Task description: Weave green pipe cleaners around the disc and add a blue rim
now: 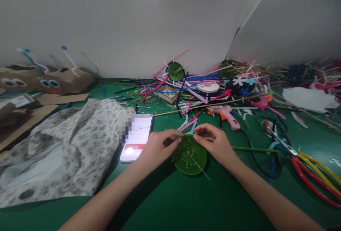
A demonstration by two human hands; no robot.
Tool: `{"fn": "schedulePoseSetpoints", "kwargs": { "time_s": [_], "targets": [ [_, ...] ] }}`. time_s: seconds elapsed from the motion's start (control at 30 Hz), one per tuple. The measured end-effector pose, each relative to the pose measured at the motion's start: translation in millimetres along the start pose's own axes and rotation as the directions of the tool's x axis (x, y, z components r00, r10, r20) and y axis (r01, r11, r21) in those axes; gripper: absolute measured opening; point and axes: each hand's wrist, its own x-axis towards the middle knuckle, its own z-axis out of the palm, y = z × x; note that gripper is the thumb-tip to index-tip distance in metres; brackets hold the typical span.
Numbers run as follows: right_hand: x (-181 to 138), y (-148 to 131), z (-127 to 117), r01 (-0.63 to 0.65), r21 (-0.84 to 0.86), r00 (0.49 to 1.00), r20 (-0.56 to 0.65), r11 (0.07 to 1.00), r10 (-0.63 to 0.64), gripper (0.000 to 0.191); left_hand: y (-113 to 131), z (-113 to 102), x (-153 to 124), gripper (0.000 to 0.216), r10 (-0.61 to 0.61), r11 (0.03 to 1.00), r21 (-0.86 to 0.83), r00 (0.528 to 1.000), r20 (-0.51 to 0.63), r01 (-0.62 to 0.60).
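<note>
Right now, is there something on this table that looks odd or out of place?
Yes: a thin pale strand, perhaps dried glue, sticks out past the near right edge of the green disc, breaking its round outline. Beyond it, loose coloured strips lie scattered in a tangle.

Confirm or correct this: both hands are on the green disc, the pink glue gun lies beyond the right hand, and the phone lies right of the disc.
Wrong side for the phone: the head view shows it left of the green disc. The rest stands.
</note>
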Motion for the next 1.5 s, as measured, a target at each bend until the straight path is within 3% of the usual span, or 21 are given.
{"fn": "schedulePoseSetpoints", "kwargs": {
  "time_s": [0.67, 0.9, 1.2, 1.5],
  "targets": [
    [0.6, 1.3, 3.6, -0.016, 0.098, 0.999, -0.046, 0.995, 0.021, 0.018, -2.6, 3.7, 0.3, 0.017, 0.028, 1.0, 0.005, 1.0, 0.004, -0.028],
    [-2.6, -3.4, 3.1, -0.015, -0.036, 0.999, -0.052, 0.999, 0.013, 0.01, -1.2, 5.3, -0.5, 0.015, -0.012, 1.0, -0.005, 1.0, 0.017, 0.012],
    [-2.8, -6.1, 2.9, 0.005, -0.064, 0.999, -0.048, 0.998, -0.009, 0.007, 0.7, 8.3, -1.3, 0.017, -0.091, 0.996, -0.023, 0.996, 0.02, 0.092],
    [-5.9, -8.7, 1.2, 0.14, -0.16, 0.99, 0.003, 0.977, -0.141, 0.009, 4.4, 6.5, -1.0, 0.013, -0.04, 0.999, 0.012, 0.999, 0.025, 0.04]
  ]
}}
